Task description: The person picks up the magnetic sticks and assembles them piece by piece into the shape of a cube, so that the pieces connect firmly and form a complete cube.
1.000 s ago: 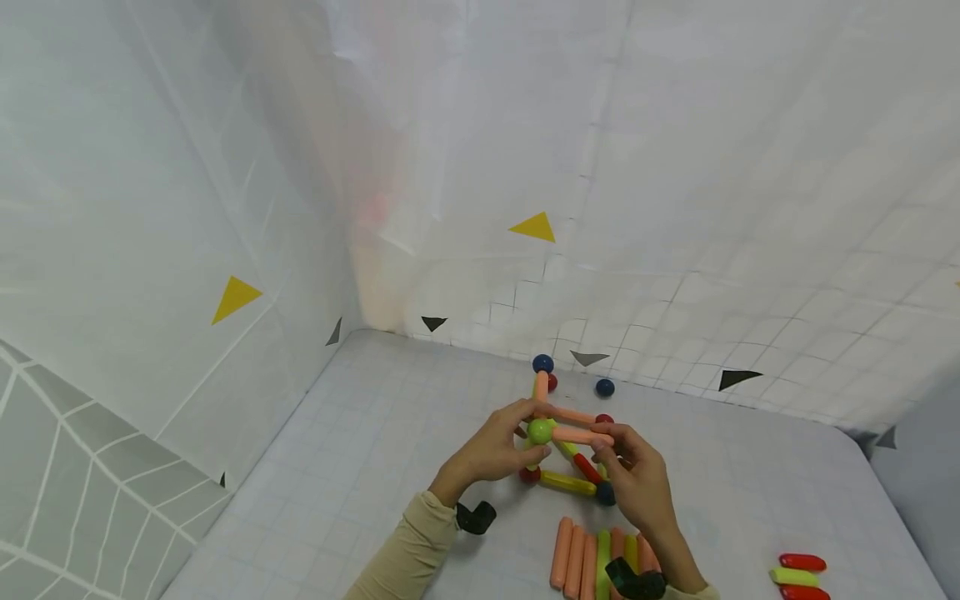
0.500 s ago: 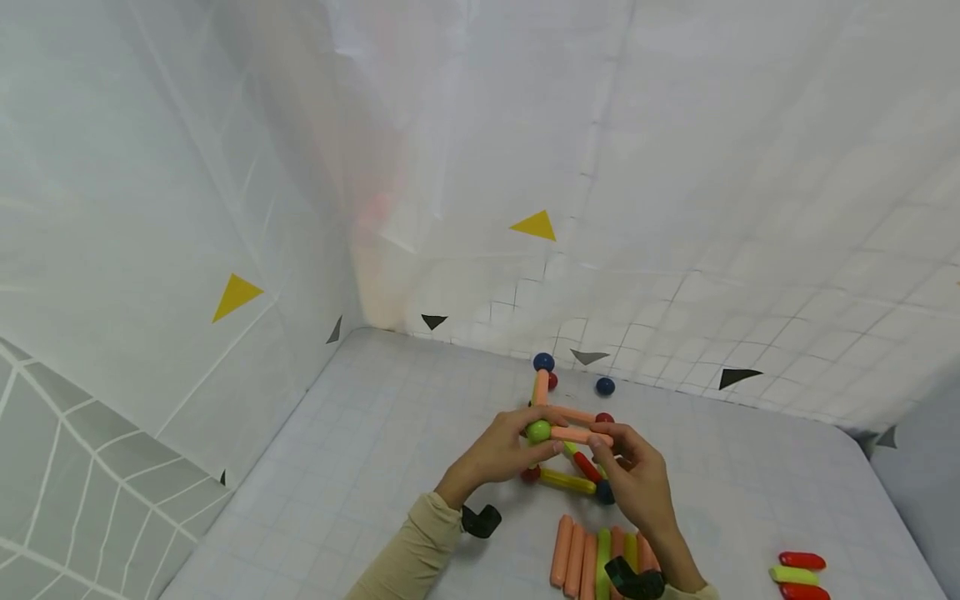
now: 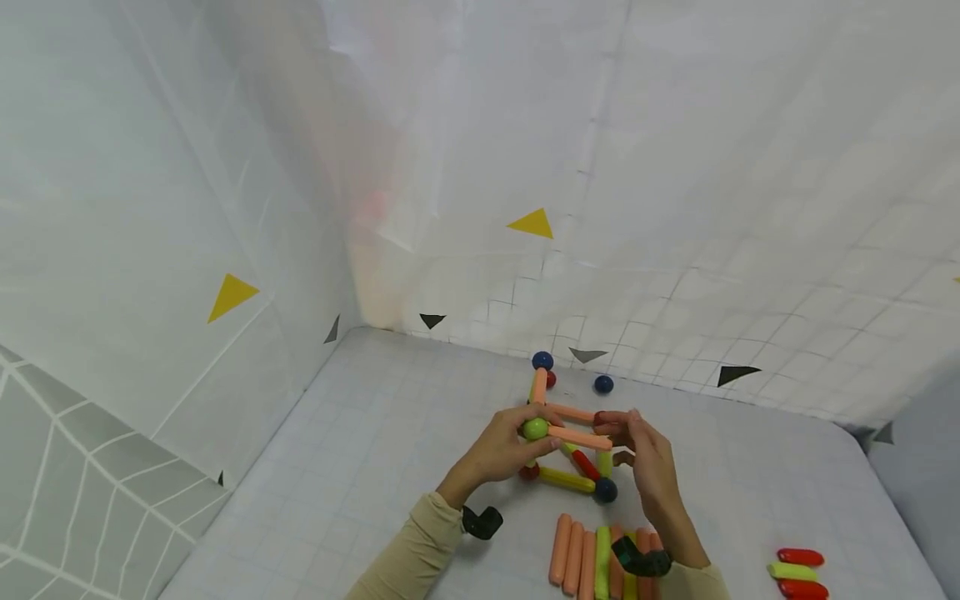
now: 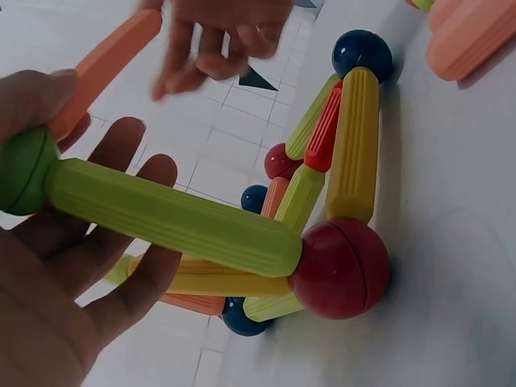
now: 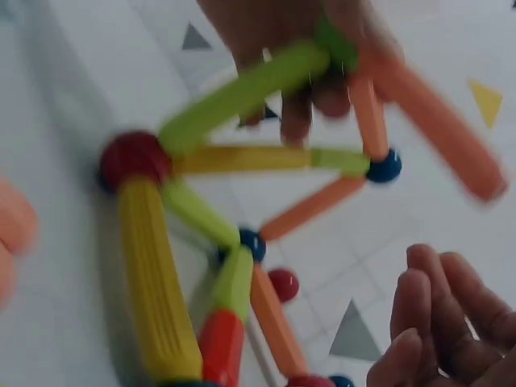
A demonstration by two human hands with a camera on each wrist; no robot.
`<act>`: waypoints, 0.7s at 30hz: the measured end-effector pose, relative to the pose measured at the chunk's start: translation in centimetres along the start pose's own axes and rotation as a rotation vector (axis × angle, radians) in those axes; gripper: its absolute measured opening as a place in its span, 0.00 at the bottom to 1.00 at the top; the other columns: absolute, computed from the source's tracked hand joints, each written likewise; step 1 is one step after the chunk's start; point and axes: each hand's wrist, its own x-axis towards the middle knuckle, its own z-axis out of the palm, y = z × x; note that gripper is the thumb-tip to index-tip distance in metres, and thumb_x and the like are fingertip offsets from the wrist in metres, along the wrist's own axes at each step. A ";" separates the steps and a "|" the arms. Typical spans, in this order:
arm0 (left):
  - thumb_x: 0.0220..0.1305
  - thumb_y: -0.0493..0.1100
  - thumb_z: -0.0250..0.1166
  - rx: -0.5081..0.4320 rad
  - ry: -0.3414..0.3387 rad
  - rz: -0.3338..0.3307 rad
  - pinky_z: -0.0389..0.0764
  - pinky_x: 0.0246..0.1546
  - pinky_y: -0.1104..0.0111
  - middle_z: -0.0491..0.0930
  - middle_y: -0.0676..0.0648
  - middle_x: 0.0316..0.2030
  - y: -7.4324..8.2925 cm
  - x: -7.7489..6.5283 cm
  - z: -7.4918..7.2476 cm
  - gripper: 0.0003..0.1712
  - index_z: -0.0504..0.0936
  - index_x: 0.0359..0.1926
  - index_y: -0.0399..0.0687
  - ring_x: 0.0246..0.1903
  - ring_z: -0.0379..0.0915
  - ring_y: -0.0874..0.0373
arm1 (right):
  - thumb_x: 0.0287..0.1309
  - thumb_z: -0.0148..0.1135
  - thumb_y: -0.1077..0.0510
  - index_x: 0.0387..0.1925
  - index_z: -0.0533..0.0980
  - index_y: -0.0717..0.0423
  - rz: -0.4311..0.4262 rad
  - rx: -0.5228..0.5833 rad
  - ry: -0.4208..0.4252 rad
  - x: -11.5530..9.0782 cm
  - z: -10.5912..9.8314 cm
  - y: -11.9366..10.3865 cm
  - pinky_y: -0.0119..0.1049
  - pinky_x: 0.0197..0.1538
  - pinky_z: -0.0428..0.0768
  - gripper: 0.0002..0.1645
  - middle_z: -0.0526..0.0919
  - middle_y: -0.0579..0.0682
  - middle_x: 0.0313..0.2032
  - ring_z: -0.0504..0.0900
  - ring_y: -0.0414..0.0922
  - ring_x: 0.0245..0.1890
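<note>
A frame of magnetic rods and balls stands on the table, with a yellow rod along its near base. My left hand grips the light green ball at its upper near corner, thumb and fingers about it. From that ball a green rod runs down to a dark red ball. An orange rod sticks out rightward from the green ball, its far end unattached. My right hand is just right of that end, holding nothing, its fingers apart from the rod in the right wrist view.
A row of orange, green and yellow rods lies in front of the frame. Two red rods and a yellow-green rod lie at the right. A loose dark blue ball sits behind, near the white wall sheet.
My right hand has let go of the orange rod and drawn slightly right, its fingers opening. My left hand still holds the green ball, with the rod staying attached to it.
</note>
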 end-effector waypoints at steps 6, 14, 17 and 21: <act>0.76 0.48 0.67 -0.025 -0.017 0.017 0.80 0.45 0.72 0.84 0.47 0.58 -0.1 0.0 -0.1 0.14 0.84 0.58 0.52 0.44 0.75 0.64 | 0.80 0.53 0.38 0.65 0.78 0.57 0.000 -0.188 -0.035 4.6 0.3 1.5 0.37 0.41 0.84 0.31 0.88 0.60 0.52 0.87 0.51 0.43; 0.76 0.47 0.67 -0.057 -0.012 -0.006 0.80 0.47 0.72 0.83 0.46 0.57 -0.1 0.0 -0.2 0.13 0.84 0.56 0.51 0.46 0.76 0.65 | 0.73 0.66 0.58 0.70 0.74 0.60 -0.364 -0.522 -0.263 11.3 2.7 1.9 0.55 0.47 0.88 0.28 0.86 0.67 0.55 0.89 0.62 0.49; 0.75 0.47 0.68 -0.075 -0.015 -0.011 0.80 0.43 0.73 0.83 0.45 0.54 -0.1 -0.1 -0.1 0.12 0.84 0.55 0.52 0.43 0.76 0.67 | 0.72 0.67 0.61 0.72 0.72 0.61 -0.368 -0.600 -0.351 12.7 3.9 2.0 0.58 0.53 0.86 0.31 0.83 0.67 0.59 0.86 0.62 0.54; 0.76 0.47 0.67 -0.071 -0.012 0.009 0.79 0.41 0.74 0.83 0.46 0.51 -0.1 0.0 0.1 0.12 0.84 0.55 0.52 0.39 0.75 0.66 | 0.69 0.69 0.60 0.58 0.81 0.61 -0.338 -0.639 -0.397 13.8 5.5 2.1 0.57 0.54 0.85 0.19 0.85 0.61 0.53 0.84 0.59 0.53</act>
